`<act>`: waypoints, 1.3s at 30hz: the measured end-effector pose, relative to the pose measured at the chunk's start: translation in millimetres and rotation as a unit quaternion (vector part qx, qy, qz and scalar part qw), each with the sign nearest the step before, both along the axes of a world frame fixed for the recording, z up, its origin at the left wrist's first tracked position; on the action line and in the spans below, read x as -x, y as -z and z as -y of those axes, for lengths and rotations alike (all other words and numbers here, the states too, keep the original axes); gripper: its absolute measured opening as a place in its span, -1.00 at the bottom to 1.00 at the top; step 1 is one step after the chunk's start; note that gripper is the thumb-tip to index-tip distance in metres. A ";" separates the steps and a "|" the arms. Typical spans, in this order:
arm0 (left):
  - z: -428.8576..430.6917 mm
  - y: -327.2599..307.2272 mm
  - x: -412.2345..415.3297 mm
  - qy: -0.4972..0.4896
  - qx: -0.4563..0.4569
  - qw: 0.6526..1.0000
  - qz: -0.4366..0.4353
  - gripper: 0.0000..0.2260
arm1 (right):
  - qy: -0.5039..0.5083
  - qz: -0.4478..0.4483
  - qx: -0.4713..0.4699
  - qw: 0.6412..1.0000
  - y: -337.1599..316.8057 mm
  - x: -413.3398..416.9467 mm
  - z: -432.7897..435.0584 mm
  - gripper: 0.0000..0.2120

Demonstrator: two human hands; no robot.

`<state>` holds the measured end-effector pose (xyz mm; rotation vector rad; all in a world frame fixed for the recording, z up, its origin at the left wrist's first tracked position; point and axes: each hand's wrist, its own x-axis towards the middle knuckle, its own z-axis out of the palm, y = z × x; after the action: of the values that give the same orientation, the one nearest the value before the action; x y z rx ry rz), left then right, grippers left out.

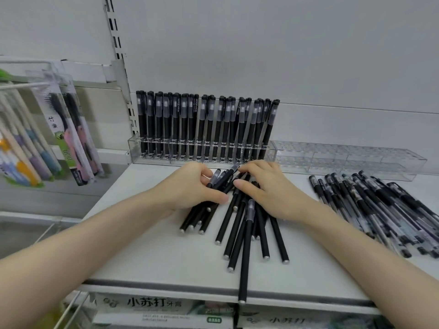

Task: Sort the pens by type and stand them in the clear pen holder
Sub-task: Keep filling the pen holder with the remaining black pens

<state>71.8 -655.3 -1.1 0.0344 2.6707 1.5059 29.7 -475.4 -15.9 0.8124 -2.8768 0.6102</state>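
Black pens [234, 224] lie fanned loose on the shelf [152, 262] just in front of the pen holder [133, 148], whose slots stand full of the same kind. In front of the holder's left half, the left hand [190, 186] has its fingers [206, 172] and thumb curled round a bundle of them, caps toward the holder. The right hand [268, 188] lies over the caps of the rest. Its fingers are bent down, but I cannot tell whether they pinch a pen.

It would be best to square the bundle's ends before lifting, then feed the slots singly. A stray pen [244, 276] overhangs the shelf's front edge and could be knocked off. Right of the pen holder, an empty holder [344, 160] offers room, though the clear-barrel pens [380, 205] in front of it crowd that side.
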 end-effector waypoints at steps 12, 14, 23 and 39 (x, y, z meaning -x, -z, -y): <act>15.7 -0.2 7.4 0.022 0.009 1.000 0.018 -0.87 | 0.016 0.000 0.055 0.998 1.0 3.0 -2.1 -0.65; 19.5 -0.4 7.0 0.020 0.008 0.999 0.026 -0.87 | 0.019 0.002 0.061 0.998 -0.2 2.7 -2.2 -0.65; 30.8 -5.2 1.5 0.035 0.015 0.999 -0.010 -0.84 | -0.016 -0.040 0.083 0.996 -2.9 1.3 -0.1 -0.67; 39.4 -25.0 -13.7 0.010 -0.155 0.961 -0.229 -0.83 | -0.107 0.087 0.443 0.886 -54.2 -10.4 65.5 -0.91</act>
<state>85.5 -694.6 23.9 0.4817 2.6964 2.1183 40.1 -541.0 38.3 0.9080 -2.1893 1.8900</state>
